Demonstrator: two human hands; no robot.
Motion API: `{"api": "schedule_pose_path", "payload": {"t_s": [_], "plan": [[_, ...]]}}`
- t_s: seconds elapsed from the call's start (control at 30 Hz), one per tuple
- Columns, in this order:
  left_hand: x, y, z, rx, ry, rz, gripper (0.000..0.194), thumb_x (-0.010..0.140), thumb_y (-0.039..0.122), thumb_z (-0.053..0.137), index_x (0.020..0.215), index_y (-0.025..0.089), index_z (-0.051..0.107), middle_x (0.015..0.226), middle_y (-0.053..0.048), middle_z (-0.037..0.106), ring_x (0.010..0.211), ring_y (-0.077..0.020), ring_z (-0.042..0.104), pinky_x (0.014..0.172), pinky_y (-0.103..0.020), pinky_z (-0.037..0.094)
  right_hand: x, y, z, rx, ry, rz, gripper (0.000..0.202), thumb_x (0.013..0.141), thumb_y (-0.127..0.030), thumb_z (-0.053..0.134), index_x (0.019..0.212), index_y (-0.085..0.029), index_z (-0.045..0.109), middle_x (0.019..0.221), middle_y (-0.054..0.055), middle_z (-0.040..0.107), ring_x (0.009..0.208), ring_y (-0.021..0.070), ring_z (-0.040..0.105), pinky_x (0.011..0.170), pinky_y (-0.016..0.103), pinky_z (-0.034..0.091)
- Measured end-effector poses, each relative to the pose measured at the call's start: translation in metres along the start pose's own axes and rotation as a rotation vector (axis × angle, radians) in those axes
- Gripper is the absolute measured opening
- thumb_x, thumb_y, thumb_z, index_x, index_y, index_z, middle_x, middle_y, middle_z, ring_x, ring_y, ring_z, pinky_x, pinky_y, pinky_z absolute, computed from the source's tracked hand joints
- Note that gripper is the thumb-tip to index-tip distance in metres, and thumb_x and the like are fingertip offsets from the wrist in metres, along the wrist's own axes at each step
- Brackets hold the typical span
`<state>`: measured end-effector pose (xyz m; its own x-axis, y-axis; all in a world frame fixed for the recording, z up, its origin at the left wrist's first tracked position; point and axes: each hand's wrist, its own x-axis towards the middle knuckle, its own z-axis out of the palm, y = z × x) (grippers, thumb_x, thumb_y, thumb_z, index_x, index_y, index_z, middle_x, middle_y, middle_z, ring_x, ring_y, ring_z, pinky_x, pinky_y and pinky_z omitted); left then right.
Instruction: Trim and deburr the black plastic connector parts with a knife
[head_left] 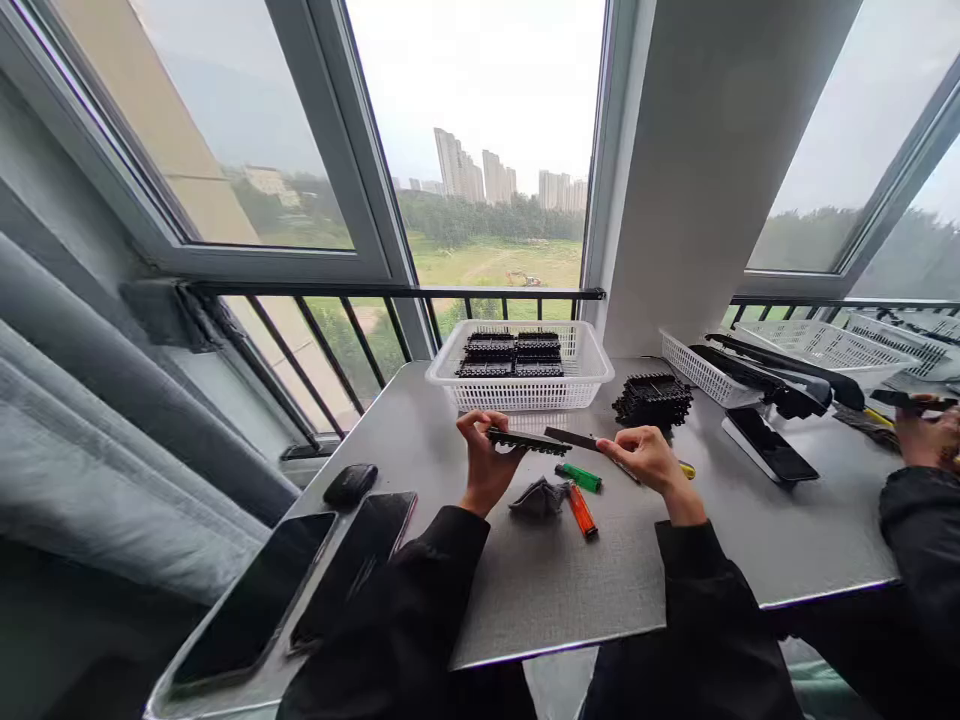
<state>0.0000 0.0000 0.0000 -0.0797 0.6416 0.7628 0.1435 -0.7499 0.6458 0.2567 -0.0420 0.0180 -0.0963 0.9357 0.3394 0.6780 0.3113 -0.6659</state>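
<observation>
My left hand (489, 462) grips a thin dark toothed plastic part (529, 441), held above the table. Pinched in my right hand (649, 458) is a flat dark strip, perhaps a file (571, 438), whose tip is close to the part. Under my hands lie a green lighter (579, 477), an orange lighter (582, 511) and a crumpled grey cloth (538, 498). A yellow-ended tool (686, 469) shows partly behind my right hand. Beyond them stand a stack of black parts (653, 401) and a white basket (520, 393) holding similar black parts (510, 355).
Two dark phones or tablets (255, 597) (358, 560) and a black case (350, 486) lie at the left. To the right are a phone on a white box (771, 446), more white baskets (697, 368) with long black parts, and another person's hand (928, 436).
</observation>
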Motion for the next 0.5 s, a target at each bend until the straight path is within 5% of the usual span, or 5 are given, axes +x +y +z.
{"api": "schedule_pose_path", "payload": {"t_s": [0.13,0.27,0.5], "plan": [[-0.005,0.006,0.005,-0.014,-0.024,-0.001,0.063,0.063,-0.001,0.067,0.096,0.029,0.024,0.085,0.006,0.041,0.075,-0.0095,0.045,0.071,-0.025,0.039,0.003,-0.021,0.012,0.113,0.063,0.015,0.054,0.08,-0.062,0.059,0.053,-0.019,0.04,0.054,-0.005,0.031,0.052,0.0095,0.029,0.05,0.025,0.021],[-0.013,0.009,0.013,-0.029,-0.068,0.004,0.061,0.065,0.001,0.067,0.098,0.029,0.024,0.086,0.006,0.042,0.075,-0.0097,0.046,0.069,-0.024,0.039,0.004,-0.039,0.029,0.246,-0.03,0.021,0.044,0.071,-0.058,0.07,0.062,-0.019,0.052,0.056,-0.005,0.041,0.054,0.01,0.037,0.05,0.023,0.026],[-0.017,0.007,0.016,-0.028,-0.092,-0.001,0.061,0.066,0.003,0.068,0.1,0.029,0.024,0.086,0.006,0.042,0.074,-0.0096,0.046,0.069,-0.024,0.039,0.005,-0.04,0.035,0.316,-0.075,0.021,0.045,0.071,-0.055,0.071,0.059,-0.018,0.048,0.054,-0.006,0.041,0.053,0.009,0.035,0.049,0.022,0.024]]}}
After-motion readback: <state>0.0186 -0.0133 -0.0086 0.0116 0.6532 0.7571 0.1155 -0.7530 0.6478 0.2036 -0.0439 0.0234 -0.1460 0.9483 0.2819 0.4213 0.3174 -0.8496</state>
